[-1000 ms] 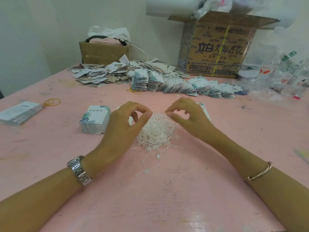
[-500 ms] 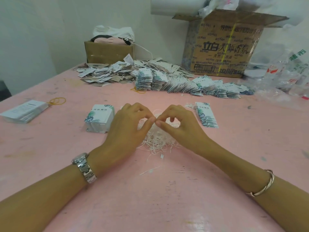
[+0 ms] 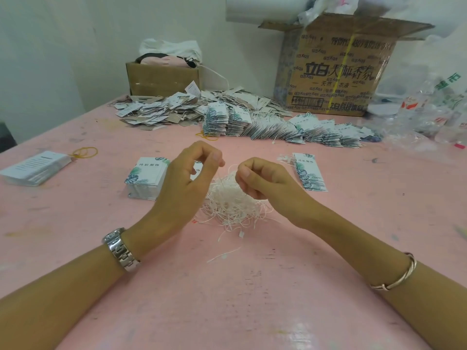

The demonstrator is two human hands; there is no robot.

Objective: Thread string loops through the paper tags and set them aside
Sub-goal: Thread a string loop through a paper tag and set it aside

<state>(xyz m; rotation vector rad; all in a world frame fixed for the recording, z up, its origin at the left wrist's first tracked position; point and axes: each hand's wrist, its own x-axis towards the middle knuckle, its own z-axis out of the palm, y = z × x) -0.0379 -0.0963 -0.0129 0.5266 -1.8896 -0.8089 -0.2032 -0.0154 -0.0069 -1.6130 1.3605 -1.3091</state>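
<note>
A tangle of white string loops [image 3: 233, 204] lies on the pink table [image 3: 227, 299] between my hands. My left hand [image 3: 187, 180] hovers over its left side, thumb and forefinger pinched on a thin string. My right hand [image 3: 262, 179] is curled over the right side of the pile, pinching a string that arcs up toward the left hand. A stack of white paper tags with green leaf print [image 3: 146, 176] sits just left of my left hand. A smaller fanned stack of tags [image 3: 309, 173] lies right of my right hand.
Rows of threaded tags [image 3: 278, 127] and a loose heap of tags [image 3: 161, 112] fill the back. Behind stand a small cardboard box [image 3: 161, 77] and a large printed carton [image 3: 338, 69]. Plastic bags [image 3: 429, 109] lie at right; a booklet stack [image 3: 35, 168] and yellow rubber bands [image 3: 84, 152] at left.
My hands met over the string pile half a second ago; now they have drawn apart and lifted slightly, with a string stretched between the fingertips.
</note>
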